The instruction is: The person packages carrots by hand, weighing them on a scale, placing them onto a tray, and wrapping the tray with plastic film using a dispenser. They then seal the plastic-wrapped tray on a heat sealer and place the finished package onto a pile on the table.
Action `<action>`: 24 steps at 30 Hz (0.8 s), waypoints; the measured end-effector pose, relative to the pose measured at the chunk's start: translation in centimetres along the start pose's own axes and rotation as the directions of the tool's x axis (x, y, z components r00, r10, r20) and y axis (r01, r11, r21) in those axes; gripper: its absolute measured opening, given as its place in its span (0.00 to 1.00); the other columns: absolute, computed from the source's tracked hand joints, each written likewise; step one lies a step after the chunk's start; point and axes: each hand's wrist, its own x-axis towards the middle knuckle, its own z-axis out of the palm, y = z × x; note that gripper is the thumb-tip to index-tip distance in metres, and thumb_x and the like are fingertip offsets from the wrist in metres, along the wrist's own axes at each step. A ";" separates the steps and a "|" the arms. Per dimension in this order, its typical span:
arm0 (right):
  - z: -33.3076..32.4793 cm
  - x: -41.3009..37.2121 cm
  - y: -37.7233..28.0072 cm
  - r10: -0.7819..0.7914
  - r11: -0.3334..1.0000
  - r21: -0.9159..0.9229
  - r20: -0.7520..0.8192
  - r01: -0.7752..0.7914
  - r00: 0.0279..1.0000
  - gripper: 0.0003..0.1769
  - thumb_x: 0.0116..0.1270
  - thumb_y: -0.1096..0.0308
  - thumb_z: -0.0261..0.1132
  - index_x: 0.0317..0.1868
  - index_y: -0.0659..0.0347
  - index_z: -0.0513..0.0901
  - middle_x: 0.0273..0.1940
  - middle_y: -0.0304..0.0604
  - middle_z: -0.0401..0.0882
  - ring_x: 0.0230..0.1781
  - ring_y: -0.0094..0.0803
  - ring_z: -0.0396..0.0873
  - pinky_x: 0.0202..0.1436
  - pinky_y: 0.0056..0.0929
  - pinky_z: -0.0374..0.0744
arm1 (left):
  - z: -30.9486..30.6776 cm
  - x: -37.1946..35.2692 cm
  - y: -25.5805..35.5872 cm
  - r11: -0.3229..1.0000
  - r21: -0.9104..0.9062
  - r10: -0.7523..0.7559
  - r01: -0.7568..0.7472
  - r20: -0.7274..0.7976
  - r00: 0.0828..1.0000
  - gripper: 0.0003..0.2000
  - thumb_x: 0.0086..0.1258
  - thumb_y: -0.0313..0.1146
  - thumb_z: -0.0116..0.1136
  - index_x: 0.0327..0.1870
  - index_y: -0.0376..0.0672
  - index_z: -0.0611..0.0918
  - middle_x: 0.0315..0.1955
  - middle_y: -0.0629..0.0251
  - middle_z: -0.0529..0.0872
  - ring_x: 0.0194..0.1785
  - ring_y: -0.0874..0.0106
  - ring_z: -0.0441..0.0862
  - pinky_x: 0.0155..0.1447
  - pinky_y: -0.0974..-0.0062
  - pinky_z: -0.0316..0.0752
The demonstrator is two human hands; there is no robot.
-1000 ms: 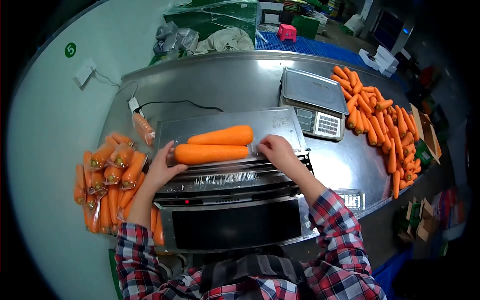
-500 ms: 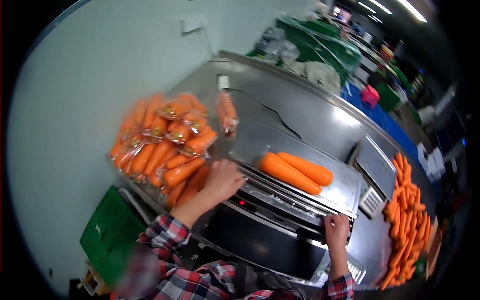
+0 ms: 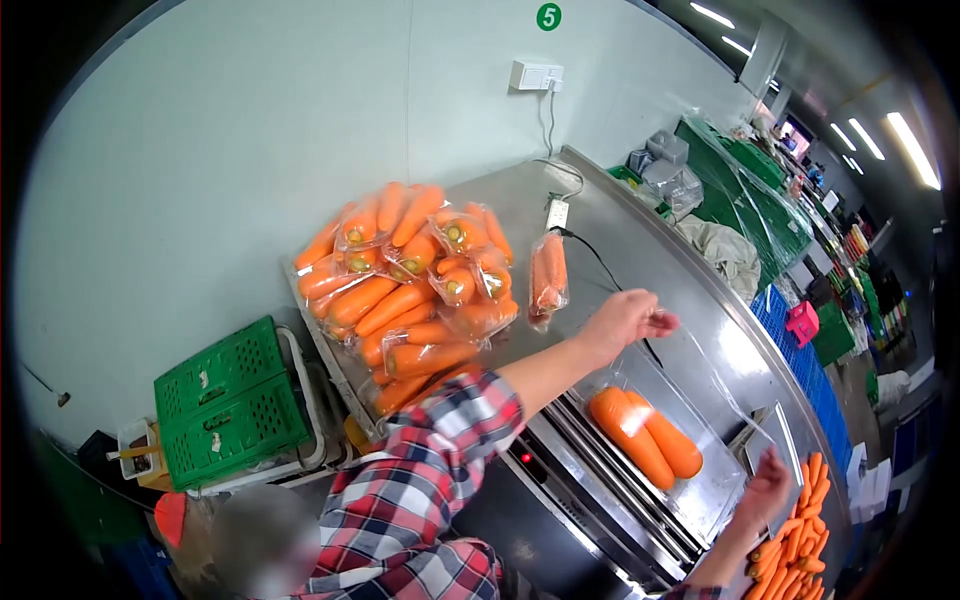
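Note:
My left hand (image 3: 630,318) is held out above the steel bench, its fingers curled at one end of a thin clear plastic film (image 3: 735,383). At the film's other end is my right hand (image 3: 767,487), fingers bent together. Below and between them, two large carrots (image 3: 645,435) lie side by side in clear wrapping on a metal plate (image 3: 715,485). Along the plate's near side runs a bar sealer (image 3: 600,480) with a red light; neither hand touches it.
Bagged carrots (image 3: 400,295) are heaped at the left, one bag (image 3: 548,275) apart by a power strip (image 3: 557,213). Loose carrots (image 3: 795,540) lie at right beside a scale (image 3: 775,440). A green crate (image 3: 230,405) stands lower left.
Both hands have left the sealer's bar and risen over the plate, the left one moving far to the right. Clear film now spans between them. My view has turned left.

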 end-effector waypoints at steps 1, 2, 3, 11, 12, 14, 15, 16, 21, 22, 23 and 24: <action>-2.2 1.5 3.2 -0.136 0.939 -0.262 0.314 0.223 0.940 0.06 0.64 0.74 0.56 0.34 0.69 0.77 0.41 0.48 0.80 0.43 0.33 0.79 0.51 0.28 0.75 | -1.0 0.7 -2.0 0.922 0.388 0.008 0.002 -0.024 1.000 0.12 0.71 0.37 0.49 0.29 0.40 0.77 0.35 0.57 0.83 0.45 0.62 0.81 0.46 0.65 0.75; -2.5 1.4 5.2 -0.049 0.793 -0.562 0.327 0.236 0.944 0.06 0.66 0.75 0.55 0.37 0.70 0.78 0.41 0.49 0.80 0.45 0.38 0.78 0.52 0.29 0.74 | -2.4 1.1 -4.3 0.700 0.714 0.021 0.016 -0.043 0.999 0.12 0.71 0.37 0.50 0.30 0.38 0.78 0.35 0.57 0.83 0.45 0.61 0.81 0.48 0.64 0.74; -2.2 0.2 6.9 -0.010 0.558 -0.743 0.440 0.370 0.898 0.07 0.67 0.75 0.54 0.39 0.69 0.78 0.41 0.49 0.80 0.45 0.41 0.78 0.53 0.31 0.73 | -4.5 0.8 -8.2 0.531 0.834 0.053 -0.149 0.143 0.988 0.12 0.70 0.36 0.50 0.31 0.37 0.78 0.35 0.55 0.83 0.44 0.60 0.81 0.47 0.64 0.74; -1.6 -2.6 6.2 0.542 0.683 -0.633 0.106 -0.364 0.834 0.09 0.70 0.69 0.52 0.40 0.65 0.75 0.25 0.42 0.78 0.14 0.22 0.70 0.16 0.18 0.66 | -3.8 1.9 -7.4 0.071 0.985 -0.328 -0.158 0.172 0.929 0.18 0.53 0.43 0.65 0.31 0.32 0.81 0.29 0.49 0.82 0.36 0.54 0.81 0.39 0.61 0.75; -2.0 -2.5 6.0 0.585 0.662 -0.642 0.120 -0.387 0.802 0.09 0.70 0.68 0.52 0.40 0.65 0.76 0.25 0.41 0.77 0.15 0.22 0.70 0.16 0.18 0.66 | -3.9 2.6 -7.1 0.094 0.985 -0.393 -0.143 0.169 0.904 0.18 0.52 0.43 0.66 0.29 0.32 0.81 0.27 0.48 0.82 0.34 0.53 0.81 0.38 0.61 0.74; -2.5 -2.3 5.3 0.665 0.618 -0.658 0.145 -0.431 0.733 0.09 0.71 0.67 0.53 0.40 0.64 0.76 0.25 0.39 0.77 0.16 0.22 0.71 0.17 0.18 0.66 | -4.2 3.6 -6.6 0.135 0.984 -0.519 -0.113 0.167 0.838 0.19 0.50 0.43 0.67 0.25 0.31 0.81 0.23 0.48 0.82 0.29 0.52 0.80 0.35 0.62 0.74; -2.4 -2.7 5.1 0.674 0.615 -0.655 0.147 -0.439 0.724 0.10 0.72 0.66 0.53 0.39 0.64 0.76 0.24 0.37 0.76 0.16 0.21 0.70 0.18 0.18 0.67 | -4.0 3.5 -6.8 0.113 0.981 -0.480 -0.160 0.195 0.855 0.18 0.51 0.43 0.68 0.20 0.33 0.82 0.19 0.52 0.83 0.24 0.59 0.81 0.31 0.65 0.74; -2.8 -2.8 5.3 0.632 0.643 -0.669 0.189 -0.373 0.751 0.10 0.72 0.65 0.53 0.39 0.63 0.76 0.24 0.37 0.76 0.16 0.21 0.70 0.18 0.18 0.67 | -4.0 3.3 -6.2 0.204 0.977 -0.494 -0.057 0.153 0.856 0.18 0.51 0.44 0.68 0.20 0.34 0.82 0.19 0.54 0.83 0.24 0.62 0.81 0.31 0.67 0.74; -3.1 -3.9 5.5 0.497 0.670 -0.725 0.278 -0.160 0.822 0.12 0.73 0.63 0.53 0.38 0.63 0.75 0.22 0.37 0.75 0.16 0.22 0.72 0.21 0.19 0.71 | -6.0 4.6 -5.1 0.218 0.894 -0.619 0.392 -0.184 0.763 0.13 0.60 0.40 0.62 0.23 0.38 0.84 0.21 0.62 0.84 0.27 0.67 0.83 0.33 0.70 0.78; -2.4 -4.3 5.1 0.507 0.653 -0.735 0.247 -0.181 0.825 0.12 0.74 0.63 0.53 0.37 0.64 0.74 0.22 0.38 0.75 0.17 0.22 0.72 0.21 0.19 0.71 | -5.1 4.6 -5.3 0.083 0.963 -0.420 0.255 -0.198 0.885 0.12 0.59 0.39 0.61 0.23 0.39 0.83 0.22 0.61 0.84 0.30 0.65 0.83 0.35 0.68 0.78; -2.5 -4.3 5.2 0.495 0.670 -0.723 0.263 -0.171 0.828 0.14 0.74 0.62 0.53 0.36 0.65 0.73 0.22 0.39 0.76 0.17 0.23 0.73 0.22 0.20 0.72 | -4.1 4.4 -6.4 -0.084 0.986 -0.207 0.146 -0.160 0.965 0.11 0.59 0.38 0.60 0.23 0.39 0.83 0.23 0.61 0.84 0.33 0.63 0.83 0.37 0.66 0.78; -2.6 -4.4 5.3 0.492 0.670 -0.723 0.262 -0.168 0.830 0.14 0.74 0.62 0.52 0.36 0.65 0.73 0.22 0.39 0.76 0.17 0.24 0.73 0.22 0.20 0.73 | -3.3 4.0 -6.7 -0.266 0.961 0.003 0.071 -0.073 0.997 0.11 0.59 0.37 0.59 0.23 0.39 0.83 0.24 0.60 0.84 0.36 0.61 0.83 0.39 0.64 0.78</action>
